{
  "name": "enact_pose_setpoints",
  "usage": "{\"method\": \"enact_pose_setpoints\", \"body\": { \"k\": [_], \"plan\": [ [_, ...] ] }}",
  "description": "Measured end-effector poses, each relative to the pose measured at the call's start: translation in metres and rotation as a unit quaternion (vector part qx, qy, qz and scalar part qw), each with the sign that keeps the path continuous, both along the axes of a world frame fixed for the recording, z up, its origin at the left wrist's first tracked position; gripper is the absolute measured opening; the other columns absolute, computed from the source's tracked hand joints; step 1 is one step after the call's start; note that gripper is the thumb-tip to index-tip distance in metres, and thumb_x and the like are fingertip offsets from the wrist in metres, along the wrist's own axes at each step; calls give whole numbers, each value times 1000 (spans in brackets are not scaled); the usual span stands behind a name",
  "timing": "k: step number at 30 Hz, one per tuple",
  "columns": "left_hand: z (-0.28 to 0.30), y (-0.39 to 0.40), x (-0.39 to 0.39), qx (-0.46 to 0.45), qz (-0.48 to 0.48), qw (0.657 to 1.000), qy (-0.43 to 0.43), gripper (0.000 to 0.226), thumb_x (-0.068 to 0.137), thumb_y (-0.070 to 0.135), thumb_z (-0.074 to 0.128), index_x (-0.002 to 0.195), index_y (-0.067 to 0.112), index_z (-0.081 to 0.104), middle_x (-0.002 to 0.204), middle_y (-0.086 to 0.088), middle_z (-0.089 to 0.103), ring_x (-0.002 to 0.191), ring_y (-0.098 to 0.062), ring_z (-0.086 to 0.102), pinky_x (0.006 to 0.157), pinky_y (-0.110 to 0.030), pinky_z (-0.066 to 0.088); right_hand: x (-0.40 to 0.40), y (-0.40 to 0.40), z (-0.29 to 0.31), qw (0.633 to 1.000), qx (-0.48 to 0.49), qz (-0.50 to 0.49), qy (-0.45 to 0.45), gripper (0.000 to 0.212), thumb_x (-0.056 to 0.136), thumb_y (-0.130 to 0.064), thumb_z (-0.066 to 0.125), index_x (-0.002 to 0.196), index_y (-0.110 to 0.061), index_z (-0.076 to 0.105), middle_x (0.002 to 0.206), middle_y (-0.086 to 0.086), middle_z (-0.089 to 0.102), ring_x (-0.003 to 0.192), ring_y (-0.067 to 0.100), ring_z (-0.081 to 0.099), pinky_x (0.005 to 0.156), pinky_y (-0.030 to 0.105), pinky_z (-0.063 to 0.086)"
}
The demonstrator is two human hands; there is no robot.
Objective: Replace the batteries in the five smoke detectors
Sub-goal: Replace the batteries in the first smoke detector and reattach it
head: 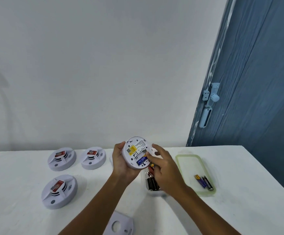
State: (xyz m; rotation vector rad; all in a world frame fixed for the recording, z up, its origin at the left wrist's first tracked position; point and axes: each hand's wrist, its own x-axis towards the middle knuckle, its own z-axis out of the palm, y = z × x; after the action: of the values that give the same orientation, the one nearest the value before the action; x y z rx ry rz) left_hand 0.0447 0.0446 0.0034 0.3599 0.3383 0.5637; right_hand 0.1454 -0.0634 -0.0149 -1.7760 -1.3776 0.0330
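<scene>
Above the white table (pixel 239 217), the left hand (pixel 121 162) grips a smoke detector (pixel 136 152) tilted back-side toward the camera, its blue battery (pixel 142 161) slanting lower-left to upper-right, while the right hand (pixel 165 168), fingers loosely spread, touches that battery with its fingertips (pixel 148 155).

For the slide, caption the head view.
Left hand holds an opened smoke detector while right hand fingers its battery.
</scene>
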Motion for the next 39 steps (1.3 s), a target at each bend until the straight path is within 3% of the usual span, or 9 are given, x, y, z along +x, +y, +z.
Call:
{"method": "enact_pose_setpoints", "body": {
  "k": [3, 5, 8, 11, 15, 23, 27, 33, 39],
  "plan": [
    [1, 4, 0, 13, -10, 1000, 7, 58, 73, 42, 52, 122, 12, 58, 123, -17, 58, 110, -35, 52, 97, -48, 38, 12, -1, 12, 983, 17, -18, 182, 47, 85, 15, 42, 111, -13, 70, 115, 2, 65, 81, -3, 64, 74, 16, 53],
    [0, 8, 1, 15, -16, 1000, 6, 62, 72, 41, 55, 128, 15, 55, 128, -17, 56, 115, -36, 50, 96, -50, 39, 21, 0, 10, 976, -22, -67, 208, 37, 89, 8, 45, 106, -15, 69, 94, 4, 69, 67, 5, 66, 67, 21, 52],
    [-5, 13, 1, 5, -19, 1000, 4, 62, 71, 41, 58, 127, 16, 55, 127, -16, 56, 115, -38, 51, 92, -49, 44, 25, 1, 9, 957, -228, -23, 179, 28, 89, -1, 53, 106, -16, 70, 82, 0, 64, 60, 9, 62, 55, 17, 46],
    [-9, 13, 0, -4, -18, 1000, 10, 63, 70, 41, 59, 128, 15, 56, 125, -16, 57, 114, -37, 51, 89, -49, 45, 14, 1, 16, 918, -387, 59, 54, 29, 80, -12, 68, 103, -29, 69, 91, -2, 62, 79, 14, 60, 62, 18, 42],
    [-12, 14, 0, -12, -13, 1000, 15, 62, 71, 42, 57, 127, 14, 57, 121, -16, 60, 111, -37, 54, 89, -49, 45, 6, 6, 18, 883, -462, 66, -58, 50, 84, -25, 62, 134, -24, 54, 135, -1, 54, 116, 24, 55, 89, 27, 44],
    [-13, 18, -1, 2, -17, 1000, 8, 54, 79, 43, 49, 122, 12, 59, 116, -16, 62, 105, -37, 57, 91, -49, 43, 10, 12, 9, 938, -342, 42, 19, 24, 74, -6, 70, 95, -18, 71, 92, -4, 52, 84, 16, 54, 67, 25, 43],
    [-13, 20, -2, 5, -14, 1000, 18, 49, 84, 44, 43, 117, 12, 61, 116, -16, 62, 109, -36, 54, 91, -49, 42, 12, 11, 15, 956, -183, -18, 227, 19, 74, -3, 72, 76, -18, 61, 75, 3, 68, 63, 13, 60, 62, 30, 51],
    [-15, 23, -3, 11, -8, 1000, 25, 57, 80, 44, 47, 126, 13, 57, 123, -16, 59, 116, -36, 50, 96, -50, 40, 19, 5, 36, 833, -8, -33, 552, 15, 86, 1, 64, 100, -3, 63, 73, 9, 71, 68, 22, 69, 52, 25, 53],
    [-10, 18, -2, 3, -9, 1000, 21, 56, 78, 44, 47, 123, 11, 57, 118, -17, 58, 114, -34, 48, 97, -48, 38, 18, 4, 37, 774, 1, -13, 633, 20, 87, 3, 61, 107, 2, 61, 81, 19, 71, 72, 33, 71, 55, 32, 57]
  ]
}}
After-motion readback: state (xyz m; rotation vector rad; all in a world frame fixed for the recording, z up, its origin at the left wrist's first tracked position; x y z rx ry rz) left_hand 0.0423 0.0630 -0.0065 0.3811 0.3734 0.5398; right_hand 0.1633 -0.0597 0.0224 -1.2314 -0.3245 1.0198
